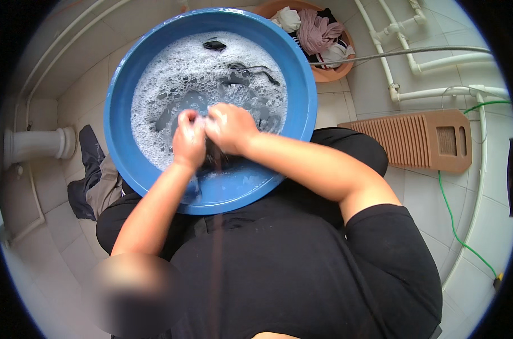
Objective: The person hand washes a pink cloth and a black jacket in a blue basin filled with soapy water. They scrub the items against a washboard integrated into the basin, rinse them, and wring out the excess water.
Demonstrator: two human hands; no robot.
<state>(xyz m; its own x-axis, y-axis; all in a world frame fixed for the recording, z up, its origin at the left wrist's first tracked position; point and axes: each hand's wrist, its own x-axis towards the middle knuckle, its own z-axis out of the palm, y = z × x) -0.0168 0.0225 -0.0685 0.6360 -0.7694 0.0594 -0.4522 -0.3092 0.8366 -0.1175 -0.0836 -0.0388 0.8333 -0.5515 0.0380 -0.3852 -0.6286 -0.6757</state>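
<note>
A large blue basin (304,85) holds grey water under white suds (171,68). Over its near half, my left hand (190,141) and my right hand (232,127) meet, knuckles close together and wet with foam. Both are closed on a dark wet cloth (214,158), which shows just below them; its kind and most of it are hidden by the hands and the water. Farther back, a black piece of fabric (214,44) pokes out of the foam. Right of it, a dark cord-like strip (256,69) lies on the suds.
Behind the basin, an orange tub (346,70) holds pink, white and dark clothes. A brown washboard (426,138) lies at the right, near white pipes (389,73) and a green cord (451,212). Dark and grey clothes (92,175) lie left, by a white pedestal (39,144).
</note>
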